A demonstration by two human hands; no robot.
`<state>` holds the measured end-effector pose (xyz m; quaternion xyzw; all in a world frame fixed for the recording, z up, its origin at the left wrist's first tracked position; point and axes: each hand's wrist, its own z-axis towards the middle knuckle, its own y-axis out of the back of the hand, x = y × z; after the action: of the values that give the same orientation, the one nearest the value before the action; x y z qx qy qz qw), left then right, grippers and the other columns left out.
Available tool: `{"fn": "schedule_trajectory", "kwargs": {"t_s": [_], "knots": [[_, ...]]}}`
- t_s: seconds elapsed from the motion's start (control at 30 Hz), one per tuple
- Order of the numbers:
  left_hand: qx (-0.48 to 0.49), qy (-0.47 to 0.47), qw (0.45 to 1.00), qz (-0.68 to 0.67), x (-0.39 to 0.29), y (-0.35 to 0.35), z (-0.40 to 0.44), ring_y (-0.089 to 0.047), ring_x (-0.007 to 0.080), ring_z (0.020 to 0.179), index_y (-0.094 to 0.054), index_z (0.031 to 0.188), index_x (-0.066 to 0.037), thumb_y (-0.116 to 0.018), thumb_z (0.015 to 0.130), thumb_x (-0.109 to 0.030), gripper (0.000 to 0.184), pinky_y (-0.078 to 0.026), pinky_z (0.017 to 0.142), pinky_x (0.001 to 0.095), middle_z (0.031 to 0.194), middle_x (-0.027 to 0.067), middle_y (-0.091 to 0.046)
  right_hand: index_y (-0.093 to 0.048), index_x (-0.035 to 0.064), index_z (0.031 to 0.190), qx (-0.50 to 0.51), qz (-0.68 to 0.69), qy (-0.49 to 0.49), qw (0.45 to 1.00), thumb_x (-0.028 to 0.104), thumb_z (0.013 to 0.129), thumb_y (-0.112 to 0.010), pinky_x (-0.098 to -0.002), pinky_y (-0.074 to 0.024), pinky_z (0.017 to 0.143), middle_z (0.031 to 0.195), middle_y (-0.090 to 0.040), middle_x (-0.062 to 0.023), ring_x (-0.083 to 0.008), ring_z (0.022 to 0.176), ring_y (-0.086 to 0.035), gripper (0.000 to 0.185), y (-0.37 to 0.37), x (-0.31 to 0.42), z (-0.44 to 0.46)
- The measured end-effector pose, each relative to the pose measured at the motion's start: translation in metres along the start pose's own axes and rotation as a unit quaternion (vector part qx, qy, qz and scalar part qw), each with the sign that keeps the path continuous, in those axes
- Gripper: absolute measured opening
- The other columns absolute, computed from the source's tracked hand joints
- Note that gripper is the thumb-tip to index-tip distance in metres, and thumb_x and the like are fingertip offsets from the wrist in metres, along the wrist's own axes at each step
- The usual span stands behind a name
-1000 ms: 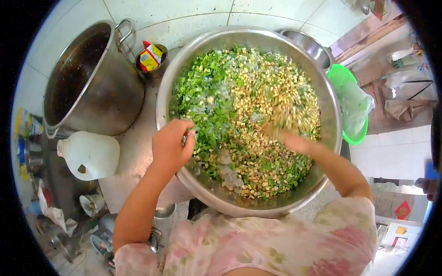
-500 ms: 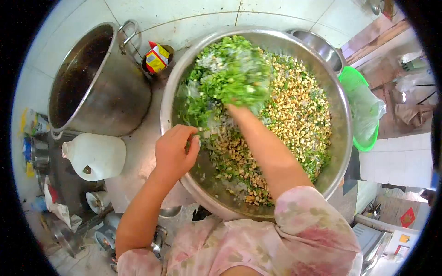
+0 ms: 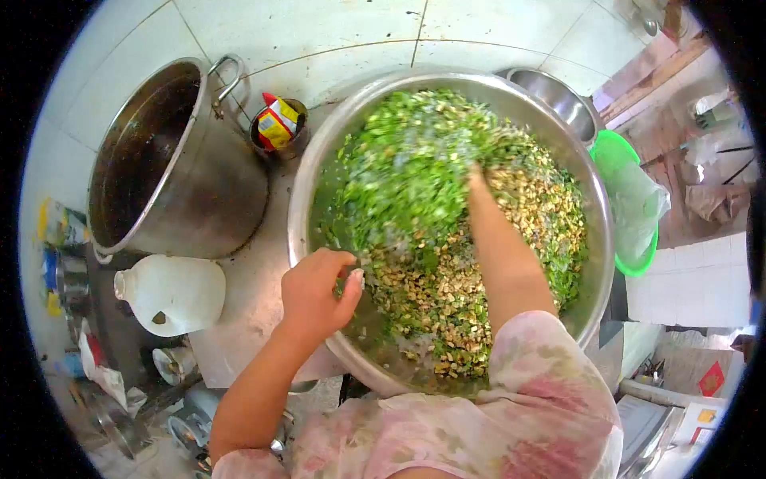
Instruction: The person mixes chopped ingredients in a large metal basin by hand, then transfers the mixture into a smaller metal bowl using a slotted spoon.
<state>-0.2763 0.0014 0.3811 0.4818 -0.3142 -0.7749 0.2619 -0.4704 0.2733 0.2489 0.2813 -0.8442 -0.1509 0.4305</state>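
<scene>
A wide steel basin (image 3: pixel 594 307) holds chopped green leaves (image 3: pixel 399 176) at its left and back, and small tan diced pieces (image 3: pixel 558 191) at its right and front. At the basin's left front rim is my left hand (image 3: pixel 321 291), its fingers curled over the edge, thumb apart, with bits of food on the thumb tip. My right hand (image 3: pixel 476 177) is sunk in the mix near the basin's upper middle; its fingers are hidden by food and blur.
A large steel pot (image 3: pixel 207 191) and a cut white jug (image 3: pixel 179 294) stand left. Behind are a small can (image 3: pixel 297 144) with a red-yellow packet (image 3: pixel 277 124) and a steel bowl (image 3: pixel 558 104). A green basket (image 3: pixel 634 259) with a plastic bag (image 3: pixel 638 207) is right.
My right hand has swept left from the tan pieces into the greens, then back toward the middle. Greens have shifted and spread over the back. My left hand has stayed at the rim.
</scene>
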Motion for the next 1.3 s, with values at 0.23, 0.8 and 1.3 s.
{"fn": "schedule_trajectory", "kwargs": {"t_s": [0.23, 0.8, 1.3], "knots": [[0.015, 0.007, 1.000, -0.007, -0.007, 0.008, 0.001, -0.053, 0.0206, 0.054, -0.055, 0.078, -0.005, -0.061, 0.068, -0.015, 0.015, -0.041, 0.047, 0.0292, 0.063, 0.0067, -0.053, -0.042, 0.0080, 0.123, 0.317, -0.313, 0.220, 0.868, 0.036, 0.080, -0.053, -0.0446, -0.0349, 0.092, 0.134, -0.029, -0.0141, -0.0320, 0.119, -0.032, 0.052, -0.009, 0.017, -0.102], [-0.029, -0.029, 0.999, -0.007, 0.003, 0.001, -0.008, -0.053, 0.0221, 0.054, -0.055, 0.082, -0.007, -0.060, 0.070, -0.018, 0.018, -0.041, 0.048, 0.0311, 0.066, 0.0073, -0.053, -0.054, 0.0059, 0.108, 0.289, -0.576, 0.290, 0.707, 0.026, 0.077, -0.050, -0.0438, -0.0405, 0.082, 0.104, -0.055, -0.0138, -0.0298, 0.097, -0.052, 0.037, -0.121, 0.089, -0.141], [-0.039, -0.030, 0.998, -0.034, 0.001, 0.002, -0.006, -0.054, 0.0220, 0.057, -0.056, 0.078, -0.005, -0.062, 0.070, -0.020, 0.018, -0.042, 0.051, 0.0316, 0.066, 0.0073, -0.054, -0.054, -0.0014, 0.097, 0.251, -0.586, 0.288, 0.715, 0.003, 0.068, -0.056, -0.0564, -0.0261, 0.094, 0.093, -0.051, -0.0237, -0.0398, 0.097, -0.048, 0.029, -0.097, -0.040, -0.227]]}}
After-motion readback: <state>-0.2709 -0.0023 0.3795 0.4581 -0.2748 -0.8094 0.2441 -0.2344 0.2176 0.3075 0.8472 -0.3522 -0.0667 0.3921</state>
